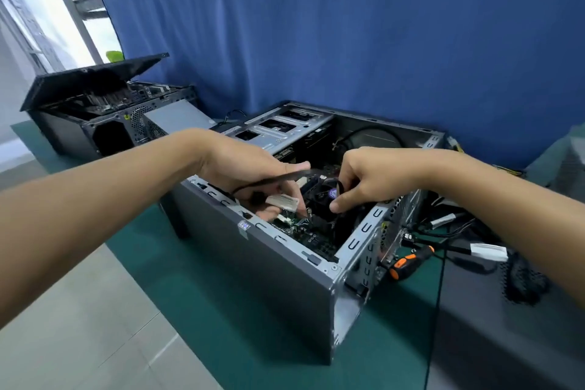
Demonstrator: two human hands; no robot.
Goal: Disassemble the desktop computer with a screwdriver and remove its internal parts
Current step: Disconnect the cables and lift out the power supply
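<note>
Status: desktop case [285,279] lies on its side at centre frame on the green mat [190,279], side panel off, interior exposed.

Left hand [243,168], centre-left, has its fingers curled round a black cable [285,176] with a white label [283,202], held above the board. Right hand [373,177], centre-right, has thumb and fingertips pinched on what looks like a fan lead [340,187] at the cooler fan [327,191]. Can't tell if the plug is free.

Done, as far as I can see: case opened, and a heap of loose cables [474,250] lies outside it at right of frame.

Left: cooler fan and motherboard [304,231] both in place, drive cage [278,127] mounted at the far end. My read is under halfway, cable-clearing stage.

Screwdriver [408,263] sits on the mat just beside the case's right end, in nobody's hand. It'll be needed for the cooler and board screws.

Second computer [95,117] at upper left, lid ajar.
</note>
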